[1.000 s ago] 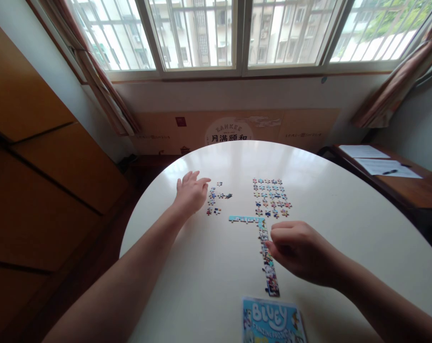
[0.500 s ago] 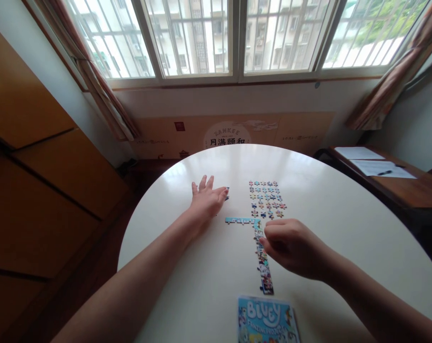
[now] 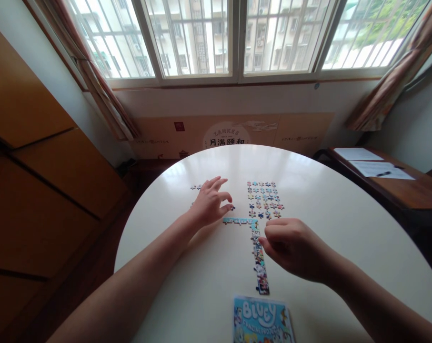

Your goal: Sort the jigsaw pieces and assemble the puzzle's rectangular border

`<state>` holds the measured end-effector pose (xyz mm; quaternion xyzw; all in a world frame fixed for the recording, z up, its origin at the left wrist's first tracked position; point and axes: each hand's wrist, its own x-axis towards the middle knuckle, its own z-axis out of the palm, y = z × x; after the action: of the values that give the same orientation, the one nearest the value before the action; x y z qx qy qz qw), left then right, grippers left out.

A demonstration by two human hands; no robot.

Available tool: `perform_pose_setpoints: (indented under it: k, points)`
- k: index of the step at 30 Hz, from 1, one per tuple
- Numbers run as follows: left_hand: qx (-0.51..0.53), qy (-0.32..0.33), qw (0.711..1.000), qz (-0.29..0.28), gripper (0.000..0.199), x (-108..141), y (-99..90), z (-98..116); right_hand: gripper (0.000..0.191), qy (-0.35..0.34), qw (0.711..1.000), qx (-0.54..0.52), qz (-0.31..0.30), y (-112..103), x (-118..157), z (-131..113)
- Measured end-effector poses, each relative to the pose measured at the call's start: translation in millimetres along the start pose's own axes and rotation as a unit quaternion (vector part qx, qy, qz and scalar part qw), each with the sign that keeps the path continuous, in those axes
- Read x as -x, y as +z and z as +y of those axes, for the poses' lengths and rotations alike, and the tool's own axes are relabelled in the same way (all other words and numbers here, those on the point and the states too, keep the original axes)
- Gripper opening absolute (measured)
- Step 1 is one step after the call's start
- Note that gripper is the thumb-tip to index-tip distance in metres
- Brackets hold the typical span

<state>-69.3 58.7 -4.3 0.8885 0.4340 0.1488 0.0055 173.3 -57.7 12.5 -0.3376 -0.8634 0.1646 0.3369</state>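
My spread left hand (image 3: 213, 202) has moved rightward, thumb by a small dark jigsaw piece (image 3: 233, 207), my curled right hand (image 3: 289, 245) perhaps steadying the multicoloured L-shaped jigsaw strip (image 3: 260, 269).

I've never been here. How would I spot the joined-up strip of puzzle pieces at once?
Start with the white table and the blue cover marked BLUEY on it. Just beyond that cover, beside the right hand, runs the strip. Unlike the loose pieces in rows farther off, it is joined into one bent line, its short light-blue arm pointing left.
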Motion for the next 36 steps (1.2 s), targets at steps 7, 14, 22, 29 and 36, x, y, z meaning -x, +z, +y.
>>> perform_pose_setpoints:
  k: [7, 14, 22, 29, 36]
  points:
    - [-0.006, -0.008, 1.0, 0.022, 0.013, -2, 4.9, 3, 0.038, 0.0, 1.0, -0.001, 0.0, -2, -1, -5]
    - [-0.009, 0.024, 1.0, 0.014, 0.018, -3, 4.1, 1, 0.038, 0.002, 1.0, -0.001, -0.005, -1, -1, -5]
    - [-0.028, 0.006, 0.998, 0.061, 0.027, 0, 7.1, -10, 0.038, 0.001, 1.0, 0.0, -0.006, 0, 0, -3]
    - [-0.015, -0.019, 1.0, -0.013, 0.02, 3, 0.0, -2, 0.038, 0.008, 1.0, 0.005, -0.015, -6, -2, -1]
    - [0.004, -0.014, 1.0, -0.019, 0.013, 2, 3.3, 0, 0.039, 0.018, 1.0, 0.018, -0.016, -7, -1, 7]
